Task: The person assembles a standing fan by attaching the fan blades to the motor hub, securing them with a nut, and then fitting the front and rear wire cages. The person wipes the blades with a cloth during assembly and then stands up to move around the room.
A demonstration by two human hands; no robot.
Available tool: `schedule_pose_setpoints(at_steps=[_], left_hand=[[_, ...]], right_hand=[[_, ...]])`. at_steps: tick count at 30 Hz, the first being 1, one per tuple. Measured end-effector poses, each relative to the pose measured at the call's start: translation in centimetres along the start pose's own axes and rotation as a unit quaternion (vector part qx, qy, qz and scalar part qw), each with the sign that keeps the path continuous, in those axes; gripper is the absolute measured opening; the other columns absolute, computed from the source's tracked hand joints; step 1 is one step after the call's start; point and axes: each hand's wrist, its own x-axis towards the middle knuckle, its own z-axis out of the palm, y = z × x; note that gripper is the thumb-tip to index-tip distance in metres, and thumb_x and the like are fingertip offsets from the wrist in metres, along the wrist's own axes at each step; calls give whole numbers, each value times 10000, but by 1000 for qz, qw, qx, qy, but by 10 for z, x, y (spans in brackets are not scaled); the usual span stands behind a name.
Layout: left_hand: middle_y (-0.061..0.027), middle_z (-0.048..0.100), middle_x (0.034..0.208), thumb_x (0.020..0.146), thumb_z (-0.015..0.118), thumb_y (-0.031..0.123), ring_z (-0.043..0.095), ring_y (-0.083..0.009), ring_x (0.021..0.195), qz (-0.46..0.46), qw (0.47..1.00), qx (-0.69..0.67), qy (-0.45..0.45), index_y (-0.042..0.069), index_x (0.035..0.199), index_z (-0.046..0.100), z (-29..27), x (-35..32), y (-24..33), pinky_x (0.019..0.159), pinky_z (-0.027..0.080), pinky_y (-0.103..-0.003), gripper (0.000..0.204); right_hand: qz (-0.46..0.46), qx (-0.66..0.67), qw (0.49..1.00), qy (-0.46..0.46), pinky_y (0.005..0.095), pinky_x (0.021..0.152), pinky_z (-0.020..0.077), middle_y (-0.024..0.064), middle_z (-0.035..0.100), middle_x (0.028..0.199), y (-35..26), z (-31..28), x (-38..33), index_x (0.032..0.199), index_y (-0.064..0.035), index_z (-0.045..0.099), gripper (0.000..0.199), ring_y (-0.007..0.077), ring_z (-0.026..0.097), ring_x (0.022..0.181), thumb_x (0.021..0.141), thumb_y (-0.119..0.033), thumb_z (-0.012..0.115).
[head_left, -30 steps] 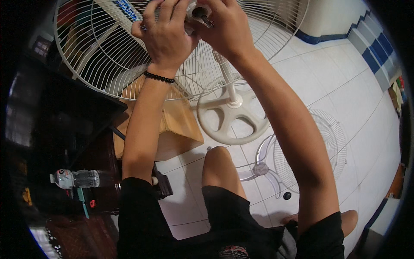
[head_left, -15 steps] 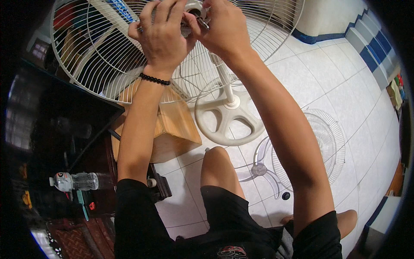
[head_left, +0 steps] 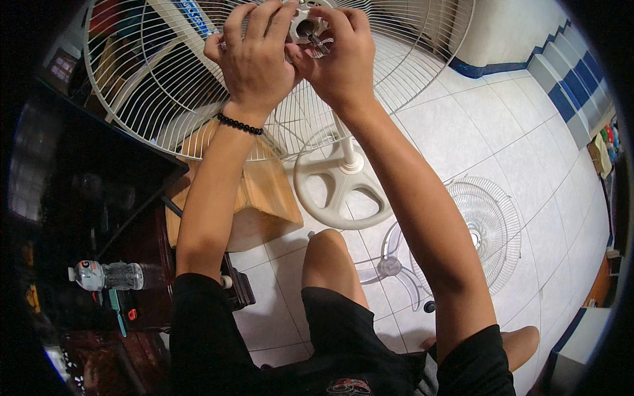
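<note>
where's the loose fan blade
In the head view, the fan blade lies on the tiled floor right of centre, below the fan's round base and left of the loose wire grille.

I have room above the white tiled floor (head_left: 479, 122) at right, while the round white wire grille (head_left: 178, 99) blocks my way ahead.

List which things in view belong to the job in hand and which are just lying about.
Likely part of the job, since left hand and right hand are at the hub:
metal shaft
raised wire grille
stand base
translucent blades
floor grille
black cap

Apparently just lying about:
plastic bottle
teal item
red item
box
</note>
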Motion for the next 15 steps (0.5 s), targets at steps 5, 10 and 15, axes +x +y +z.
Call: schedule_pose_setpoints(at_steps=[5, 10, 15], left_hand=[[-41, 649, 1178, 819, 648, 242, 543, -277, 1200, 5, 1000, -6, 13, 109, 1155, 695, -1, 2, 0, 978, 312, -484, 364], [-47, 650, 1171, 821, 648, 243, 547, -282, 1190, 4, 1000, -5, -1, 108, 1153, 696, -6, 5, 3, 974, 316, -475, 361], [-54, 648, 1165, 814, 650, 243, 549, -289, 1183, 2, 1000, -5, 7, 102, 1158, 695, -4, 4, 3, 971, 318, -479, 375]], right_hand=[[65, 17, 998, -16, 465, 731, 526, 201, 594, 1004, -2, 0, 0, 1132, 5, 613, 484, 404, 613, 847, 760, -170, 869], [17, 2, 1000, -3, 435, 691, 528, 186, 588, 974, 9, 1, 0, 1118, -19, 626, 475, 376, 616, 804, 756, -189, 881], [45, 19, 998, -27, 448, 701, 514, 185, 584, 936, 3, -2, 2, 1047, -8, 614, 438, 385, 610, 805, 755, -192, 882]])
